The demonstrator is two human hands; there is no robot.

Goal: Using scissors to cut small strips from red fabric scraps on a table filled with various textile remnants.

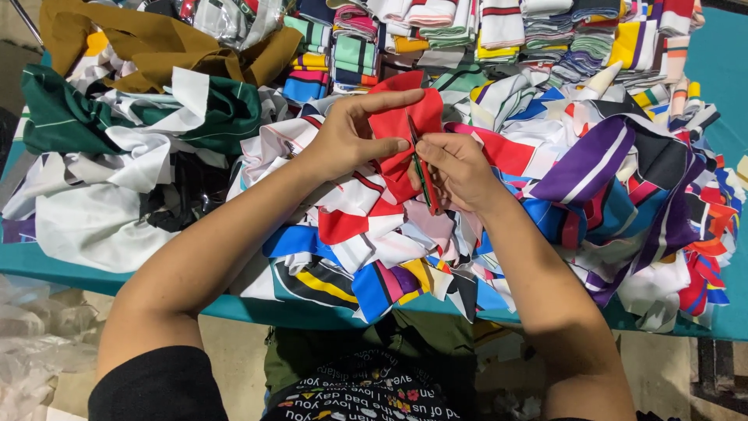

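Two bare hands meet over a heaped pile of fabric scraps (374, 249) on a teal table (47, 261). The left hand (351, 136) pinches a red fabric piece (405, 125) between thumb and fingers, lifting it just above the pile, apparently to keep its edge taut and separate from the scraps beneath. The right hand (460, 168) is closed around a slim red-and-green tool (422, 171), likely small snips, with its tip touching the red piece. Folded striped stacks (499, 31) sit along the far edge, well apart from both hands.
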